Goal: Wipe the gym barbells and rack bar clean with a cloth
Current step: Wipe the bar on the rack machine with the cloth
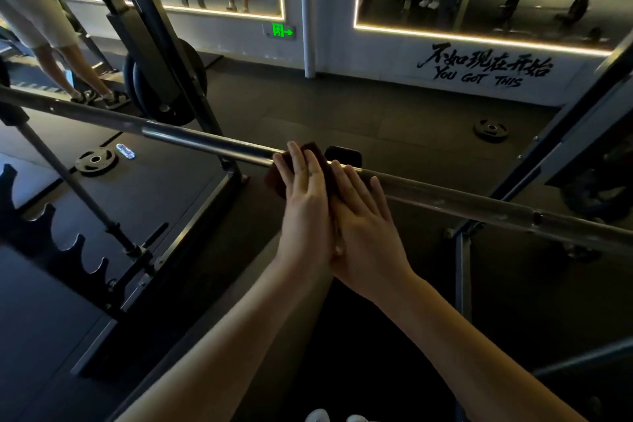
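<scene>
A long steel barbell (191,139) runs across the view from upper left to lower right, resting in the rack. A dark reddish cloth (313,152) lies folded over the bar at its middle. My left hand (306,212) presses flat on the cloth with straight fingers. My right hand (364,226) lies beside it, fingers straight, its edge against the left hand and its fingertips reaching the bar. Most of the cloth is hidden under the two hands.
Rack uprights stand at left (161,55) and right (561,154). Weight plates lie on the floor at left (96,159) and far right (491,129). A toothed rack bracket (51,236) is at lower left. A person (41,20) stands at far left.
</scene>
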